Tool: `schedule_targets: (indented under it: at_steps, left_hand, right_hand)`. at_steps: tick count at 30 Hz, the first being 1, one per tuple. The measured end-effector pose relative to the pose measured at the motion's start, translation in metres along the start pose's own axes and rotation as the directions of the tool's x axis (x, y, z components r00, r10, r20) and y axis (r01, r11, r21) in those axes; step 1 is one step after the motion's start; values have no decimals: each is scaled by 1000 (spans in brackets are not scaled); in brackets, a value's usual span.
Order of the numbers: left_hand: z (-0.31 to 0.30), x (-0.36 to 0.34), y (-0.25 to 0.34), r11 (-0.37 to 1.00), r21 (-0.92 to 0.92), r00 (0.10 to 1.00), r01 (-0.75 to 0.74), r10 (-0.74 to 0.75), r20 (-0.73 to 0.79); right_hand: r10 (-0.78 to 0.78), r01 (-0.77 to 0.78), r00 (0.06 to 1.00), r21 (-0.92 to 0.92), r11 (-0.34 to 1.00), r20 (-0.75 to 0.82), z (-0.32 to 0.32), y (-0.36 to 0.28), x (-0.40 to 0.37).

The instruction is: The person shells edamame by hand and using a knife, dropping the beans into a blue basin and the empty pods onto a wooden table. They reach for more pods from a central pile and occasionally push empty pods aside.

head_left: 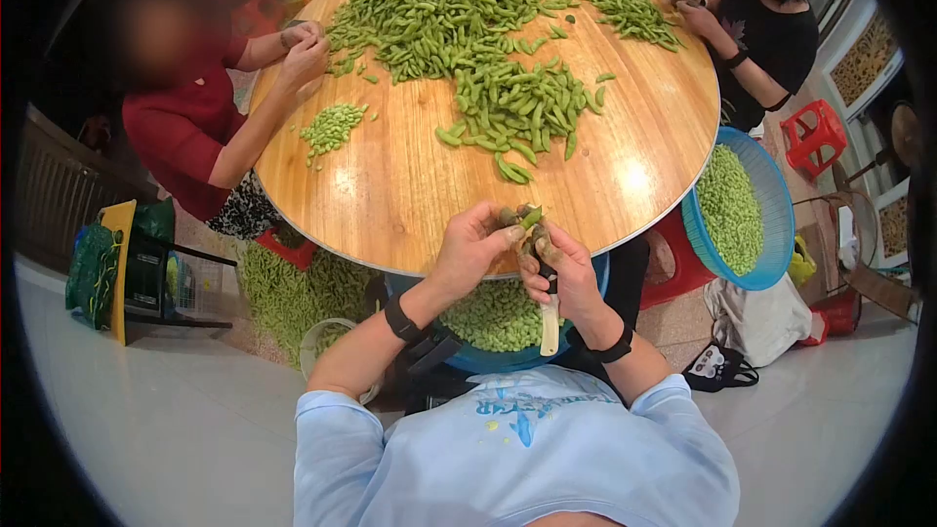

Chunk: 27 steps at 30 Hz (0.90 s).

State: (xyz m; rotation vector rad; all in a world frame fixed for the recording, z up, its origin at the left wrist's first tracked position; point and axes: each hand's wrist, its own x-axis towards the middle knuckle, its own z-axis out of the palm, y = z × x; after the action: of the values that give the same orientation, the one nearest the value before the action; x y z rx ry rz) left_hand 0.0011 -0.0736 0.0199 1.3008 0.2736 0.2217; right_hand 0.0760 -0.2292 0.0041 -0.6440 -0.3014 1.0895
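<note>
My left hand (475, 242) is closed at the near edge of the round table, its fingertips pinching a green soybean pod (531, 219). My right hand (568, 275) meets it there, wrapped round a small knife with a pale handle (550, 329) that points down toward me. The blade is hidden among the fingers. Dark coverings or stains show on several fingertips. Under both hands, a blue basin (459, 361) of shelled green beans (498, 317) sits below the table edge. Just beyond my hands lies a heap of soybean pods (527, 107).
The wooden table (400, 185) holds a larger pod heap (429, 5) and a small pile of beans (333, 127). A person in red (185, 137) sits left, another in black (771, 39) right. A blue basket (781, 205) of beans and red stools (812, 137) stand at right.
</note>
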Motion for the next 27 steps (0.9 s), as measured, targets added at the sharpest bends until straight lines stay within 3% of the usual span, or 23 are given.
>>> schedule_targets:
  at_steps: [4,7,9,10,12,16,18,19,20,21,22,23,25,26,27]
  left_hand:
    - [-1,2,-4,1000,-1,1000,5,-5,-17]
    - [-1,0,-3,1000,-22,1000,-6,6,-9]
    - [-6,2,-7,994,-77,997,-71,73,29]
    - [-10,3,-6,995,-76,997,-71,73,29]
    - [-19,4,-2,885,-402,961,233,-147,232]
    - [-18,1,-6,776,-525,929,351,-219,298]
    - [-17,-1,-4,975,-115,977,191,-177,122]
    - [-14,-2,-1,975,-113,976,190,-176,125]
    - [-11,-6,2,913,349,976,-209,171,136]
    - [-7,-10,4,508,694,845,-509,450,290]
    - [-5,-10,6,321,725,742,-610,554,379]
    - [-6,-14,6,310,734,740,-604,560,372]
    - [-9,-23,4,138,824,767,-549,474,432]
    - [-11,-21,8,102,838,756,-537,499,424]
    - [-10,-19,10,256,769,748,-585,537,390]
  right_hand:
    - [-2,2,1000,63,998,3,1,2,0]
    - [-30,29,999,-11,1000,-36,0,4,0]
    - [-87,71,994,-227,971,-65,3,2,-1]
    - [-87,71,994,-227,971,-65,3,0,-1]
    - [60,-60,998,44,997,-7,3,-6,-4]
    - [132,-135,991,123,983,36,5,-8,-8]
    - [197,-178,980,291,940,-39,-2,-3,-7]
    - [193,-174,980,291,941,-39,-2,-2,-7]
    - [194,-169,980,304,937,-52,-2,-1,-8]
    - [202,-173,977,317,933,-62,-1,2,-11]
    - [210,-182,976,314,932,-56,-1,4,-14]
    - [220,-197,975,323,926,-36,-1,4,-14]
    - [229,-225,973,310,924,26,1,5,-11]
    - [244,-233,970,279,932,-5,1,6,-13]
    - [258,-241,965,247,939,-38,1,6,-13]
